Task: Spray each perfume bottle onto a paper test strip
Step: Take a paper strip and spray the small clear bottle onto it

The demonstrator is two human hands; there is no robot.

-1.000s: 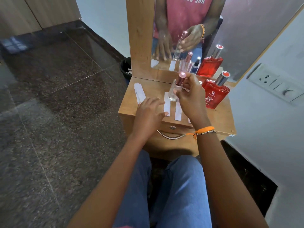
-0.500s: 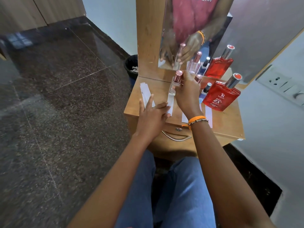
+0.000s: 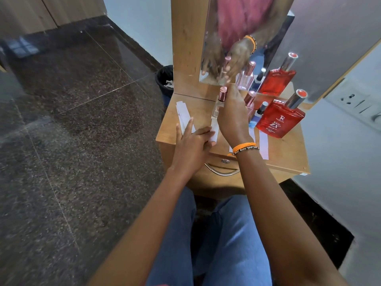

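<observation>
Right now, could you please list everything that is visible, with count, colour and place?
clear bottle: 1, pink cap, in right hand
pink bottle: 1, behind right hand
dark bottle: 1, beside red bottle
red bottle: 1, silver cap, table right
paper strips: several, white, table front
strip stack: 1, white, table left
table: 1, wooden
mirror: 1, behind table
bin: 1, black, floor
left hand: pressing a strip
right hand: orange wristband

dark granite floor (image 3: 72, 120), wooden dresser (image 3: 288, 157), mirror (image 3: 309, 27)
</observation>
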